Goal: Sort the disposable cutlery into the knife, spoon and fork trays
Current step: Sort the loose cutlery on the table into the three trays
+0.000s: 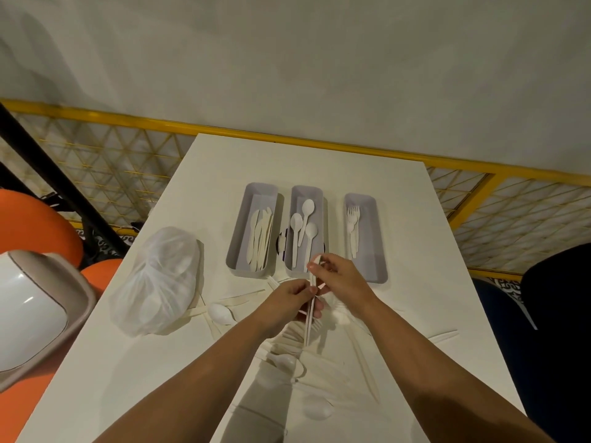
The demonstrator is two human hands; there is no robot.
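Both grips are closed on one thin white cutlery piece (308, 327): the left hand (292, 302) pinches its middle and the right hand (339, 279) pinches its top end, at 6 o'clock from the spoon tray (306, 188). The knife tray (236, 244) lies at 9 o'clock of that tray, the fork tray (371, 244) at 3 o'clock. Loose cutlery (284, 361) lies on the tabletop (415, 251) under the arms.

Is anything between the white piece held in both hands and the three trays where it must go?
Nothing visible. The left hand and right hand hold the white piece at the near end of the spoon tray; the knife tray and fork tray beside it are open on top. The plastic bag lies to the left.
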